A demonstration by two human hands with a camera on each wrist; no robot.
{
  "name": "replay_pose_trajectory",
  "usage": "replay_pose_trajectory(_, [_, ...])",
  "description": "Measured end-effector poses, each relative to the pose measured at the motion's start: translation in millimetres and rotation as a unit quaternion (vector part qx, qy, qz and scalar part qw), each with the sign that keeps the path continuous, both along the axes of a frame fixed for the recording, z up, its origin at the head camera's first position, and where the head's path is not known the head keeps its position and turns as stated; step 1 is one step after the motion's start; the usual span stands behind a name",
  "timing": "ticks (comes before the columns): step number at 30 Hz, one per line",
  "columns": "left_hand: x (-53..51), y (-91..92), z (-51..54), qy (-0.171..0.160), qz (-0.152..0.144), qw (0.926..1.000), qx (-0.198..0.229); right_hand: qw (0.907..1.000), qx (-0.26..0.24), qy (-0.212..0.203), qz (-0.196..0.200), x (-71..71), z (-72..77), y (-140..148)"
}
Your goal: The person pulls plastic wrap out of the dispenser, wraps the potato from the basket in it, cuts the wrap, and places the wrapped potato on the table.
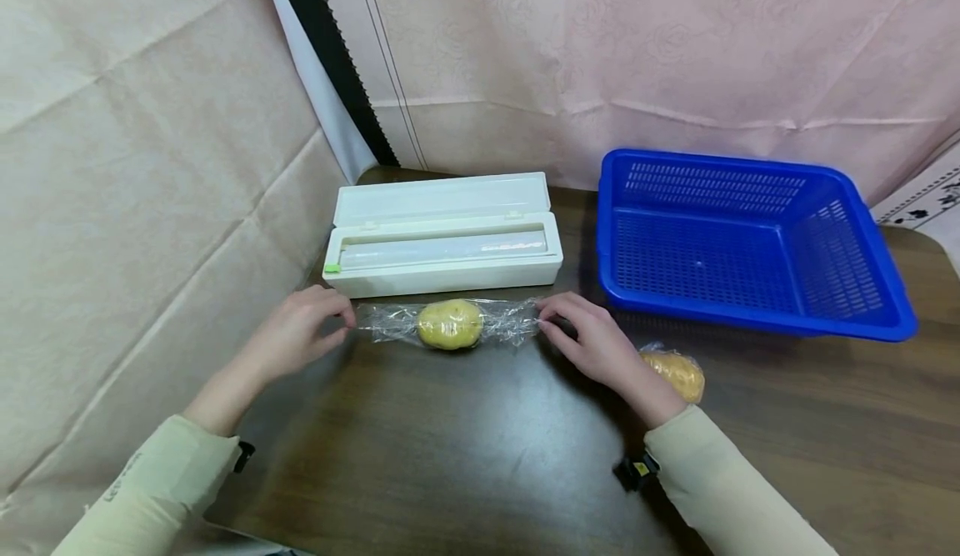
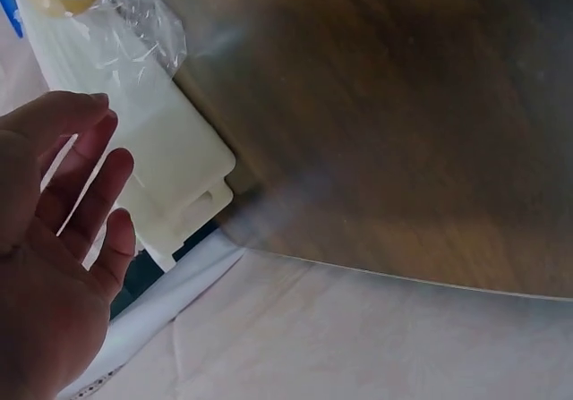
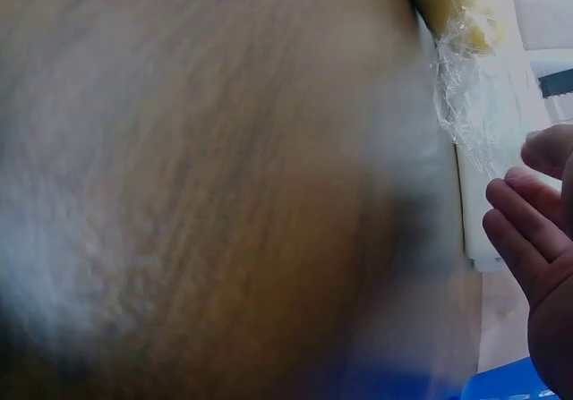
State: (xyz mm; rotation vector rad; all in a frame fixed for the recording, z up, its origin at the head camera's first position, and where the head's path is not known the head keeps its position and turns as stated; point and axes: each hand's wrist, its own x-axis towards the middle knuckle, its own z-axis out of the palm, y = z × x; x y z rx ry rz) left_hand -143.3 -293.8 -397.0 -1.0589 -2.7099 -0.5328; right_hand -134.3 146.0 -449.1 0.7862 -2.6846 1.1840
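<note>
A yellow potato (image 1: 450,325) lies in clear plastic wrap (image 1: 510,320) that spreads out loosely on both sides of it, in front of a white wrap box. Near the wrap's left end is my left hand (image 1: 303,331), fingers loosely bent, thumb and forefinger tips close together; the left wrist view shows wrap (image 2: 157,33) apart from them. My right hand (image 1: 588,339) is at the other end, fingertips close to the film. In the right wrist view a gap separates thumb and fingers; whether they touch the wrap (image 3: 461,96) is unclear.
The white box (image 1: 442,277) stands lidded-open behind the potato, a roll of film (image 1: 442,249) inside. A blue plastic basket (image 1: 757,318) sits at the back right. Another wrapped, brownish-yellow item (image 1: 678,375) lies beside my right forearm on the wooden table (image 1: 465,456).
</note>
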Motion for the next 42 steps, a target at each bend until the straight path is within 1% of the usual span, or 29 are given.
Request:
replay_pose_trajectory(4, [-0.1, 3.1, -5.1, 0.028, -0.007, 0.9993, -0.024, 0.9988, 0.045, 0.009, 0.014, -1.2, -0.3, -1.1])
replay_pose_trajectory(8, [0.8, 9.3, -10.0, 0.060, -0.016, 0.9970, -0.045, 0.9958, 0.088, 0.010, 0.023, -1.3, -0.9, -4.2])
replay_pose_trajectory(11, [1.9, 14.9, -13.2, 0.071, -0.016, 0.9954, -0.062, 0.9934, 0.111, 0.008, 0.029, -1.6, -0.9, -6.6])
replay_pose_trajectory(13, [2.8, 17.4, -14.5, 0.067, -0.012, 0.9951, -0.072, 0.9914, 0.127, 0.013, 0.030, -2.2, -0.2, -7.7])
replay_pose_trajectory(16, [4.2, 18.6, -14.4, 0.052, -0.001, 0.9956, -0.078, 0.9878, 0.147, 0.038, 0.033, -3.5, 2.2, -7.6])
replay_pose_trajectory(19, [4.0, 19.3, -12.2, 0.039, 0.013, 0.9971, -0.063, 0.9854, 0.153, 0.068, 0.029, -4.9, 5.6, -5.8])
replay_pose_trajectory(21, [3.8, 22.7, -9.3, 0.038, 0.023, 0.9980, -0.046, 0.9849, 0.149, 0.084, 0.024, -5.4, 8.5, -4.8])
replay_pose_trajectory(23, [3.2, 30.1, -6.9, 0.040, 0.029, 0.9984, -0.029, 0.9848, 0.143, 0.097, 0.017, -5.8, 11.3, -5.0])
replay_pose_trajectory(25, [3.7, 41.4, -5.3, 0.044, 0.031, 0.9985, -0.016, 0.9849, 0.136, 0.107, 0.013, -5.4, 14.0, -7.1])
replay_pose_trajectory(29, [6.9, 71.1, -6.4, 0.032, 0.025, 0.9991, -0.010, 0.9853, 0.128, 0.109, 0.028, -1.0, 18.4, -17.7])
replay_pose_trajectory(30, [8.2, 78.4, -7.6, 0.026, 0.024, 0.9993, -0.012, 0.9852, 0.130, 0.106, 0.036, 1.0, 19.1, -21.3])
replay_pose_trajectory(32, [10.6, 91.7, -10.9, 0.012, 0.020, 0.9995, -0.020, 0.9858, 0.132, 0.089, 0.053, 5.5, 20.4, -29.8])
replay_pose_trajectory(35, [14.7, 106.3, -16.8, -0.001, 0.011, 0.9991, -0.042, 0.9867, 0.138, 0.048, 0.072, 12.1, 20.0, -42.7])
replay_pose_trajectory(38, [18.4, 114.8, -22.6, -0.001, 0.005, 0.9979, -0.064, 0.9880, 0.133, -0.004, 0.078, 17.4, 18.2, -53.1])
replay_pose_trajectory(42, [21.6, 119.0, -29.1, 0.007, 0.007, 0.9971, -0.076, 0.9876, 0.129, -0.043, 0.078, 21.6, 13.3, -60.4])
